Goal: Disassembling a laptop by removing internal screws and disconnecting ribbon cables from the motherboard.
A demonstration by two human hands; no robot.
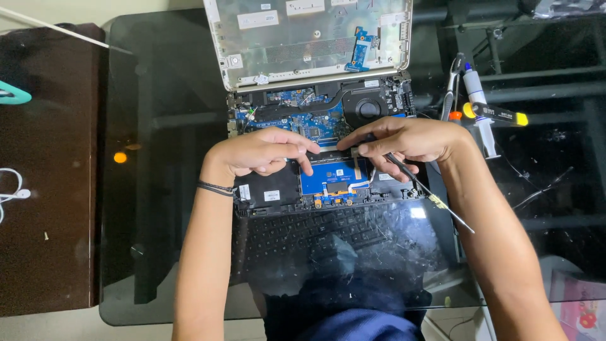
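Basically, glass table w/ opened laptop in the middle, its bottom cover lying just behind. Both hands sit over the laptop's insides, approx. centre. Left hand half-curled, fingertips pressing on the board near the blue touchpad panel, holding nothing. Right hand closed round a thin screwdriver, shaft pointing back toward the person; thumb & forefinger pinch a small part, can't tell what.
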